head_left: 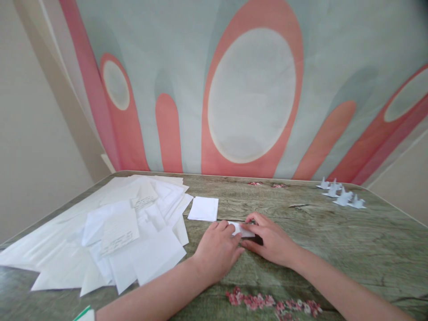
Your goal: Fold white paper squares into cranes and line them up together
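Observation:
A small piece of white paper [246, 232], seemingly folded, is between my two hands just above or on the table. My left hand [217, 247] has its fingers curled over the paper's left part, and they hide that end. From the other side my right hand [272, 236] pinches the right end between thumb and fingers. Just beyond my left hand lies a small stack of square white paper [203, 209], flat on the table.
A large spread of loose white sheets [160, 254] covers the left of the wood-patterned table [334, 249]. Several folded white paper birds [343, 196] stand at the far right. Behind the table hangs a grey and coral backdrop [190, 67].

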The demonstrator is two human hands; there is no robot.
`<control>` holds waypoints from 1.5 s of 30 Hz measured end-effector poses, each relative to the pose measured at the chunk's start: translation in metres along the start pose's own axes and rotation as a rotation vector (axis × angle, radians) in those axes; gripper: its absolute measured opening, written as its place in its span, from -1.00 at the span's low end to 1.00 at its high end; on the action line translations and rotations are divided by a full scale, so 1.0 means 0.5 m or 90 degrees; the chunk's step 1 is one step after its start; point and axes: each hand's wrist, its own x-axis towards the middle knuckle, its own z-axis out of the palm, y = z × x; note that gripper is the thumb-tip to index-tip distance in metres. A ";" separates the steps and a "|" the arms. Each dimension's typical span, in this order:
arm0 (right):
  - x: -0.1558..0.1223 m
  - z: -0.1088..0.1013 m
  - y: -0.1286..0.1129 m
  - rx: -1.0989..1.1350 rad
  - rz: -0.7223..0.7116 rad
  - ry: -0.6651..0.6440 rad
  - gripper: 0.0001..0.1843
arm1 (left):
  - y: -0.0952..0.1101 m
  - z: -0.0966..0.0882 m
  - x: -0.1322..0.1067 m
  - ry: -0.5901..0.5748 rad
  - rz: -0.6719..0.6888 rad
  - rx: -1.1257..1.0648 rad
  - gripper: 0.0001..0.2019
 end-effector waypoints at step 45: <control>-0.007 0.023 -0.022 -0.162 -0.089 0.062 -0.65 | -0.003 0.000 0.004 0.016 -0.041 0.000 -0.64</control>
